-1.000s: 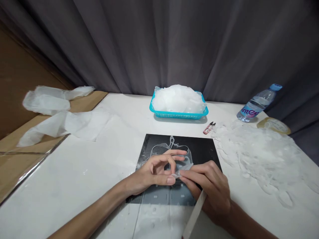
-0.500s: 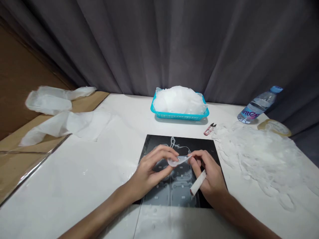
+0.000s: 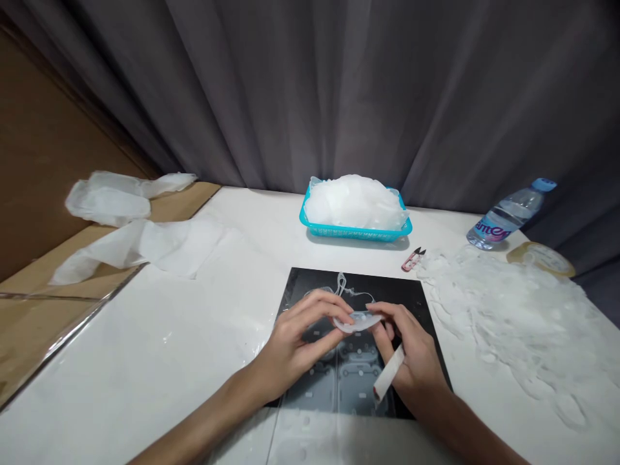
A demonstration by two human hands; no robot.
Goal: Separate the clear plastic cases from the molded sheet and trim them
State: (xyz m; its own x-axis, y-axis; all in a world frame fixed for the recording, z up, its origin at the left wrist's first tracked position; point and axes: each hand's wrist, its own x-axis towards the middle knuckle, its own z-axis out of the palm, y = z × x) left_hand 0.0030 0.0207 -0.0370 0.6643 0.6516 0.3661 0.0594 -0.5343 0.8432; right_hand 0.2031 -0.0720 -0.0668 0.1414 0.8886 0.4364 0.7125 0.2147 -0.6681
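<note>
Between the fingertips of both hands is a small translucent, pliable molded piece (image 3: pixel 357 322), curved along its lower edge. My left hand (image 3: pixel 310 332) pinches its left end with thumb and fingers. My right hand (image 3: pixel 409 345) pinches the right end, and a white wrapped handle with a reddish tip (image 3: pixel 389 374) sticks out below its fingers; the rest of that tool is hidden. Under the hands, a clear sheet with molded rounded shapes (image 3: pixel 312 387) lies over a black mat (image 3: pixel 402 290). Thin translucent offcuts (image 3: pixel 341 284) lie on the mat just beyond my fingers.
A turquoise basket (image 3: pixel 358 234) heaped with translucent pieces (image 3: pixel 356 200) stands at the back. Pink snips (image 3: pixel 413 259), a water bottle (image 3: pixel 508 216), a tape roll (image 3: pixel 542 257) and tangled offcuts (image 3: pixel 523 316) are on the right. White sheets (image 3: pixel 165 245) lie left, partly on cardboard (image 3: pixel 29 329).
The right end of the molded piece, stretched to a point before, now sits rounder between my fingers. My right fingers have shifted slightly along it. The whole view has moved a little.
</note>
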